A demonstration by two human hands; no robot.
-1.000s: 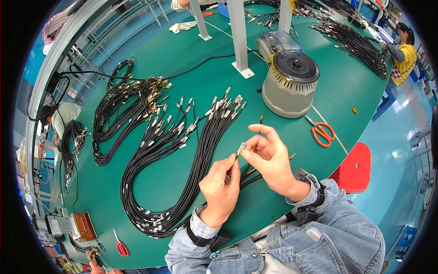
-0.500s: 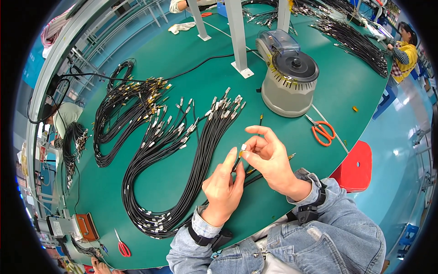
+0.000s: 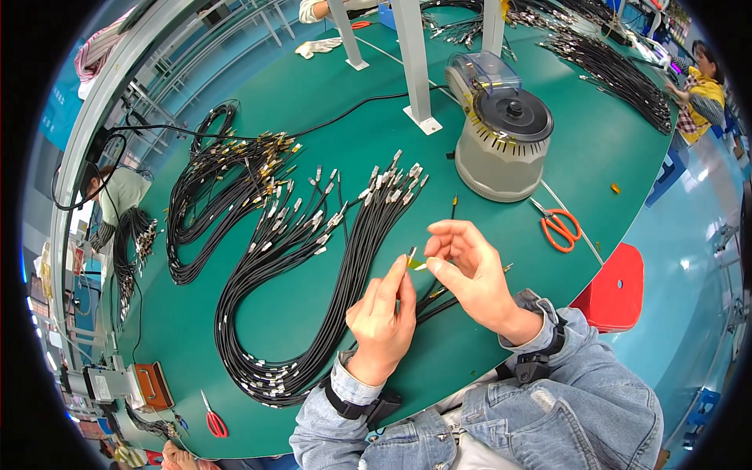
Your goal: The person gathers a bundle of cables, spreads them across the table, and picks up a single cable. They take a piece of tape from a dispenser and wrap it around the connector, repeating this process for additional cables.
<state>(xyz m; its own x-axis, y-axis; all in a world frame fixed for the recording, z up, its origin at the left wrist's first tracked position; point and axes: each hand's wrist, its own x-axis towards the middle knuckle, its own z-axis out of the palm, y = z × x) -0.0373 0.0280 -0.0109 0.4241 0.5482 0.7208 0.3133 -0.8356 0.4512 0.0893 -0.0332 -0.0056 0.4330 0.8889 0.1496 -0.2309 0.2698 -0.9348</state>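
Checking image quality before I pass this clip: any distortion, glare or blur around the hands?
Head view: strong fisheye bending at the green table edge, black corners; even lighting, mild glare on the floor at right; left hand, right hand and the cable end between their fingers are sharp.

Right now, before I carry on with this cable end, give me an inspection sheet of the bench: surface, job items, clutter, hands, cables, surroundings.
Surface: green bench top, round-edged in this view, with grey posts standing on it.
Job's things: cable end with a yellowish piece at its tip, held up between both hands.
Clutter: orange scissors, red scissors, grey round machine, a white glove.
Grippers: left hand pinches the cable end; right hand has its fingertips at the tip.
Cables: black cable bundles with metal ends fanned across the bench; more bundles far right.
Surroundings: red stool; a person in yellow at the far edge.
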